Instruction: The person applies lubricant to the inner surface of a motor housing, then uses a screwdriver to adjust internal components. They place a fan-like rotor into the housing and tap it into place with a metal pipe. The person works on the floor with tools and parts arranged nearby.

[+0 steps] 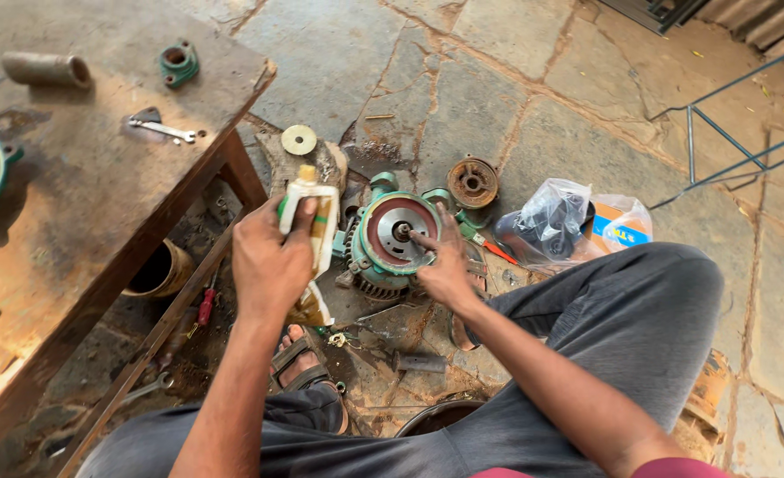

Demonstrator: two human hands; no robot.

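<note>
My left hand [268, 257] is closed around a white squeeze tube [314, 226] with a yellowish nozzle, held upright above the floor. My right hand [445, 265] rests on a green motor housing [390, 243] that lies on the stone floor. Its index finger touches the round reddish face plate [401, 230] next to the central shaft. I sit with my grey-trousered legs around the motor, one sandalled foot [299, 358] below the tube.
A worn wooden bench [100, 177] at left carries a spanner [164, 130], a green bearing block [179, 64] and a pipe piece [47, 69]. A rusty pulley [472, 181], a pale disc [299, 139], a plastic bag [556, 221] and a metal frame [719, 142] lie around.
</note>
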